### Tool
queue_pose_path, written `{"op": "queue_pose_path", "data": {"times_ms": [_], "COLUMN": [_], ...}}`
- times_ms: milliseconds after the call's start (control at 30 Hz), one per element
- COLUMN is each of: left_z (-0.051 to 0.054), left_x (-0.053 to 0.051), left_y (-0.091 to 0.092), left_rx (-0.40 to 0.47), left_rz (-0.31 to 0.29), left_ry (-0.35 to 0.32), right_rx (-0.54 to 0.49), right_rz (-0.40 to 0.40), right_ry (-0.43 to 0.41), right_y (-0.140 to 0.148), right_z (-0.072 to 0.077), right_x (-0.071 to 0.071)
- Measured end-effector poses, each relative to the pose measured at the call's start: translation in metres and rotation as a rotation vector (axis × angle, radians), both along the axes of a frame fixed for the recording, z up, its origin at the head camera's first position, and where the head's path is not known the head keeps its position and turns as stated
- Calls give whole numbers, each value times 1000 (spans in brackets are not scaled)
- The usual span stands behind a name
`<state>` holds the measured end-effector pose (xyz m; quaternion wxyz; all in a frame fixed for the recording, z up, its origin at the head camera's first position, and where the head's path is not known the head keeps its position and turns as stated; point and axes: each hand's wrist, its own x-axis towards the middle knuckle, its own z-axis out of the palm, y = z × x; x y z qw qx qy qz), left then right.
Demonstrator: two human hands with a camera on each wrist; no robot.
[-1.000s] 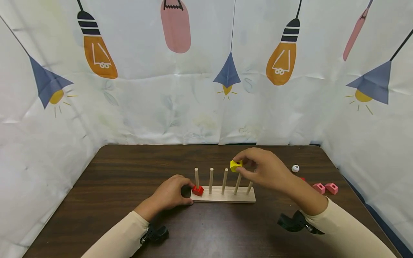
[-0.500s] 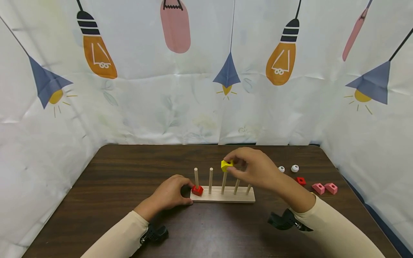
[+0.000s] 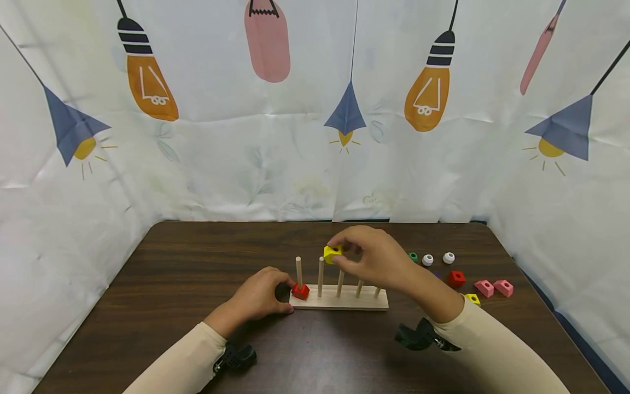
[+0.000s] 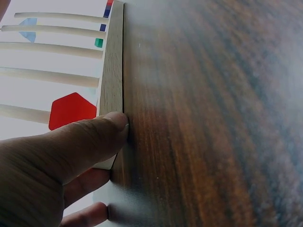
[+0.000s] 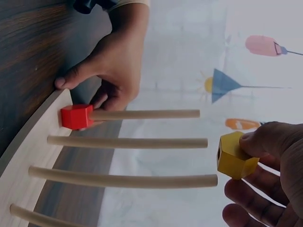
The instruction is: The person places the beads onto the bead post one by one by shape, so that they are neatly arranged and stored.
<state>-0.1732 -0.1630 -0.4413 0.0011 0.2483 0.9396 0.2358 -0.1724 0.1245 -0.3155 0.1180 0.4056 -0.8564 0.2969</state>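
— Where was the yellow block (image 3: 331, 254)?

— Above the peg board (image 3: 339, 305), up near the tips of the second and third pegs (image 3: 321, 278) from the board's left end, and apart from both. The right hand (image 3: 376, 254) pinched it between thumb and fingers.

— And the left hand (image 3: 261, 295)?

— It gripped the left end of the peg board. The thumb pressed on the near edge; the fingers reached round the end, partly hidden.

— Was anything threaded on?

— A red block (image 3: 301, 292) sat low on the board's leftmost peg, just beside the left hand.

— What lay to the right of the board?

— On the dark table (image 3: 315, 355) there were two white beads (image 3: 427, 260), a green bead (image 3: 413, 256), a second red block (image 3: 456, 279), two pink blocks (image 3: 484, 288) and a second yellow block (image 3: 472, 299), which the right sleeve (image 3: 497, 334) partly covered. Something purple barely showed past the right forearm, too little to identify.

— Behind the board?

— A pale curtain (image 3: 221, 164) printed with lamps and bulbs.
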Motion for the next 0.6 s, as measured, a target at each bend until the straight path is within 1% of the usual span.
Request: {"op": "queue_pose_path", "data": {"times_ms": [267, 433, 600], "left_z": [0, -1, -1], "left_x": [-2, -2, -3], "left_y": [-1, 0, -2], "left_rx": [0, 8, -2], "left_rz": [-5, -5, -19], "left_ry": [-3, -16, -8], "right_rx": [0, -3, -16], "right_rz": [-16, -11, -17], "right_ry": [-66, -81, -84], "right_y": [-11, -19, -28], "right_z": [2, 0, -3], "right_x": [0, -2, -4]}}
